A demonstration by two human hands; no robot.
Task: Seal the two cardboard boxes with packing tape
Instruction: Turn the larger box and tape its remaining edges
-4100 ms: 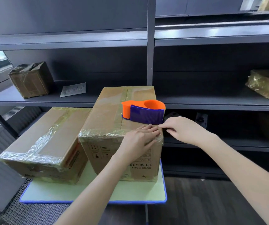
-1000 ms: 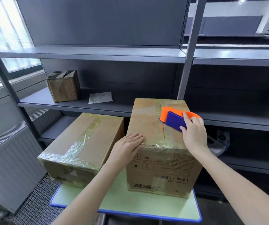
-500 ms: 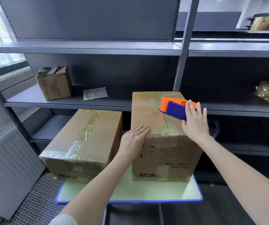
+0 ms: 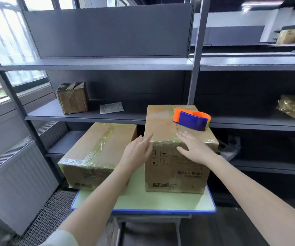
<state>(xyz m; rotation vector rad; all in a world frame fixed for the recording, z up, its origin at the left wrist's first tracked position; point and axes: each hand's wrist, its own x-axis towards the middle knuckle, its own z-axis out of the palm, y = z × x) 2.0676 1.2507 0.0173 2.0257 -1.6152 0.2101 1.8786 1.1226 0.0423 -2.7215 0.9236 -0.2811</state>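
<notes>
Both hands open, holding nothing: left hand (image 4: 139,153) and right hand (image 4: 195,150) at tall box (image 4: 177,157) front edge. Both boxes taped, on tabletop (image 4: 161,203). Risk: dispenser (image 4: 192,118) overhung the top; a nudge could've dropped it.

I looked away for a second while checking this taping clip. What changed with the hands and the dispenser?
The right hand let go of the tape dispenser and drew back to the upright box's near top edge, open. The left hand lifted slightly off that box's left corner. The dispenser stayed on top; both boxes, including the flat box, stayed put.
</notes>
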